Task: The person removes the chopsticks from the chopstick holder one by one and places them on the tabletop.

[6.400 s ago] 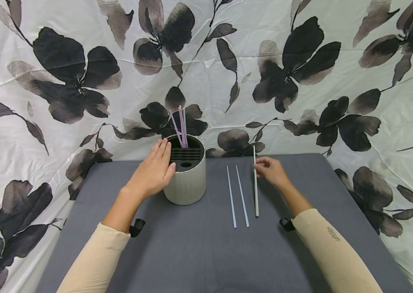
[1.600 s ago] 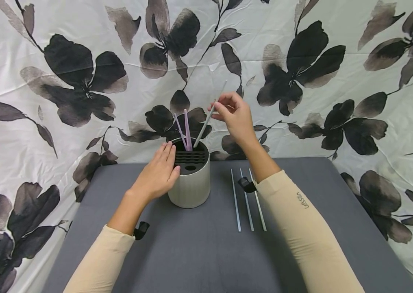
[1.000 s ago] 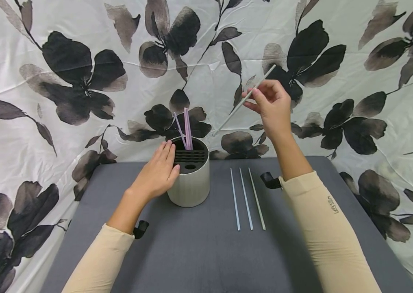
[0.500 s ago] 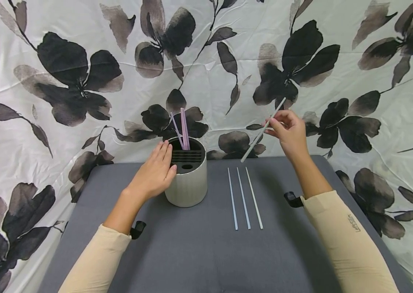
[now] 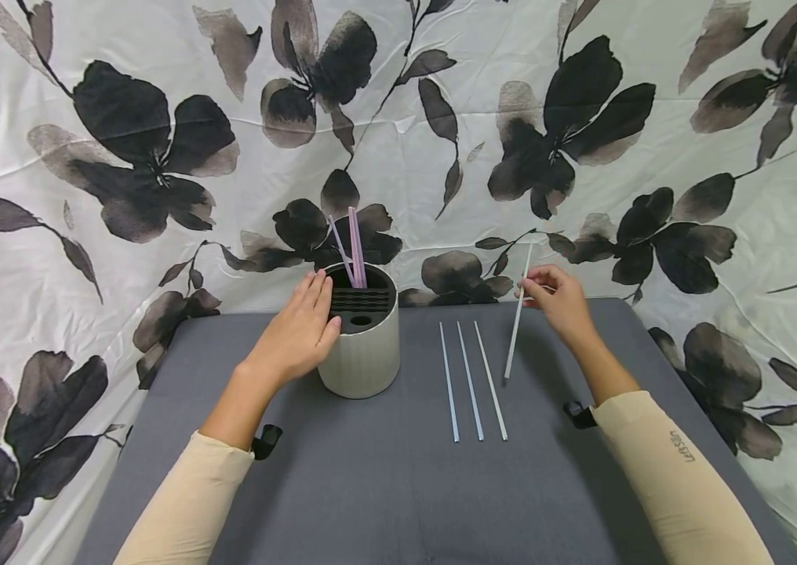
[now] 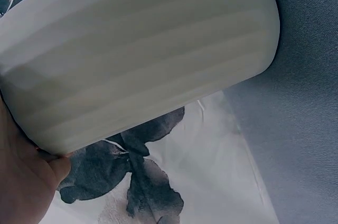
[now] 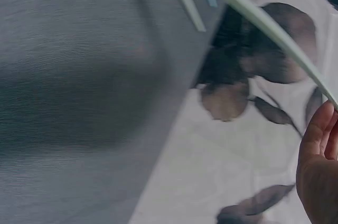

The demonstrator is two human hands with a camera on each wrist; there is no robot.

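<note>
Draping behind the grey desk (image 5: 384, 486) hangs a white cloth with black flowers (image 5: 123, 133). The left hand (image 5: 296, 333) rests flat-fingered against the ribbed holder (image 5: 363, 357) of purple straws (image 5: 354, 245). Three straws (image 5: 472, 380) lie parallel; right-hand fingers (image 5: 538, 276) pinch a white straw (image 5: 515, 326) tilted beside them. The sleeve lettering (image 5: 681, 446) is unreadable.

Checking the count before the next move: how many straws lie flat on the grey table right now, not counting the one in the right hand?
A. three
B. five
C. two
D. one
A: three straws lie side by side on the table, while the right hand pinches a fourth straw tilted beside them.
</note>
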